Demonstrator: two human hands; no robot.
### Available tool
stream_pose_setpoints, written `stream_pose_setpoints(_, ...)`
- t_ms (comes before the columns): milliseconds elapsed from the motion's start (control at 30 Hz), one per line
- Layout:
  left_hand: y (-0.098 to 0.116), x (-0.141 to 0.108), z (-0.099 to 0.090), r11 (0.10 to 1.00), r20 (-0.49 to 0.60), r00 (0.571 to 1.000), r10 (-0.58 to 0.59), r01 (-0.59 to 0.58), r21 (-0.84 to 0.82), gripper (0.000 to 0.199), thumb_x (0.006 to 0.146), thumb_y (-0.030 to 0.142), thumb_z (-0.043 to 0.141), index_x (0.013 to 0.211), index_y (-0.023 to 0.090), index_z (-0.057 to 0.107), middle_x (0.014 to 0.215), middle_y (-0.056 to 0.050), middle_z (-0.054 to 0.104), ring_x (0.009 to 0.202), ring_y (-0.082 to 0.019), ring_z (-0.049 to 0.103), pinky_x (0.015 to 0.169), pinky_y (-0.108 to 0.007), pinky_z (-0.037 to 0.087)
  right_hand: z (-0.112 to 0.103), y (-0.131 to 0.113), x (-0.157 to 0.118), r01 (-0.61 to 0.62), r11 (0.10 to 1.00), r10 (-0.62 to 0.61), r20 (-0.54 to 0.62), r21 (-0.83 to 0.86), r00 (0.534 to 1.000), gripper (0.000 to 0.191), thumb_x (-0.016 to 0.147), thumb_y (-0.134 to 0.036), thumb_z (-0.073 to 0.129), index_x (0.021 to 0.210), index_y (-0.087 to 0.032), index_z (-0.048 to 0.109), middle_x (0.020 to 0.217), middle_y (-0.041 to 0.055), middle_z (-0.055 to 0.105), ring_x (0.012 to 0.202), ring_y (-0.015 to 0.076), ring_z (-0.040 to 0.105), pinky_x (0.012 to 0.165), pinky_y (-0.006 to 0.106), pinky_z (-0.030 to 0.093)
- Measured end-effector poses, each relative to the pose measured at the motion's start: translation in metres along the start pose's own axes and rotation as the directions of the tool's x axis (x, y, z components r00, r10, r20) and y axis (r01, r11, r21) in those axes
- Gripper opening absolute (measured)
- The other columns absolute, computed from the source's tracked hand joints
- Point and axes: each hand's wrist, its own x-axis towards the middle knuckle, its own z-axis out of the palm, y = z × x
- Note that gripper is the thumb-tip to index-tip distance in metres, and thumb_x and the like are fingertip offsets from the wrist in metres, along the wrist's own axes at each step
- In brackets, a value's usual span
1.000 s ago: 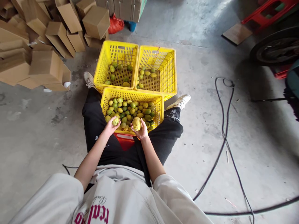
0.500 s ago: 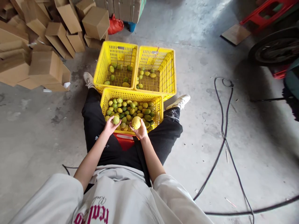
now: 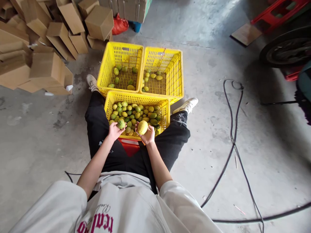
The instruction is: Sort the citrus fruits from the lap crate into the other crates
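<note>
My left hand (image 3: 114, 131) holds a green fruit (image 3: 120, 123) over the near left part of the front yellow crate (image 3: 167, 113). In my right hand (image 3: 148, 136) lies a yellow fruit (image 3: 142, 127), its fingers curled beneath and beside it. The front crate, between my legs, holds many green and yellow fruits. Behind it stand two more yellow crates side by side. Several green fruits lie on the bottom of the back left crate (image 3: 103, 64). Several smaller yellowish fruits are at the left side of the back right crate (image 3: 181, 71).
Cardboard boxes (image 3: 47, 69) are heaped at the upper left, near a red bag (image 3: 120, 25). A black cable (image 3: 233, 139) loops over the floor on the right. A wheel (image 3: 286, 48) and a red stool (image 3: 279, 14) stand at the upper right. Something red (image 3: 130, 148) shows under the front crate.
Both fruits have turned in my hands. The green one shows a greener, striped side, and the yellow one has shifted slightly to the right in my more opened right palm.
</note>
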Motion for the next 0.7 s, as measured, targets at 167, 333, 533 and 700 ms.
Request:
stream_pose_setpoints(167,-0.001,0.003,0.001,0.999,-0.025,0.999,-0.029,0.030,0.026,0.026,0.088,0.020,0.050,0.111,0.011,0.060,0.084,-0.012,0.070,0.081,-0.024,0.073,0.060,-0.028,0.060,0.003,0.000,-0.002,0.042,0.999,-0.039,0.078,-0.027,0.996,0.035,0.080,-0.035,0.055,0.111,-0.019,0.062,0.114,0.0121,0.072,0.118,0.0308,0.064,0.094,0.061,0.055)
stream_pose_setpoints(333,-0.004,0.006,0.003,0.985,-0.026,0.999,-0.035,0.039,0.165,0.014,0.085,0.019,0.066,0.096,0.015,0.058,0.072,-0.004,0.066,0.059,-0.016,0.069,0.047,-0.019,0.053,-0.003,0.002,0.003,-0.025,0.996,0.026,0.014,-0.088,1.000,0.029,0.083,-0.038,0.063,0.105,-0.018,0.063,0.094,0.0090,0.075,0.092,0.0248,0.072,0.081,0.044,0.063)
stream_pose_setpoints(533,-0.006,0.005,0.001,0.962,-0.007,1.000,-0.013,0.015,0.272,0.012,0.083,0.021,0.066,0.085,0.016,0.056,0.068,-0.005,0.065,0.049,-0.014,0.063,0.036,-0.016,0.038,-0.008,0.001,0.006,-0.137,0.987,0.140,0.023,-0.084,0.990,0.029,0.088,-0.040,0.058,0.107,-0.018,0.061,0.083,0.0054,0.072,0.064,0.0150,0.066,0.043,0.019,0.051)
stream_pose_setpoints(700,-0.006,0.008,-0.002,0.970,-0.012,0.999,-0.034,0.036,0.240,0.012,0.084,0.024,0.065,0.090,0.015,0.058,0.068,-0.006,0.066,0.050,-0.014,0.062,0.040,-0.018,0.045,-0.002,-0.001,0.002,-0.099,0.993,0.103,0.049,-0.065,0.994,0.032,0.087,-0.039,0.055,0.109,-0.017,0.062,0.099,0.0094,0.074,0.079,0.0195,0.070,0.051,0.024,0.057)
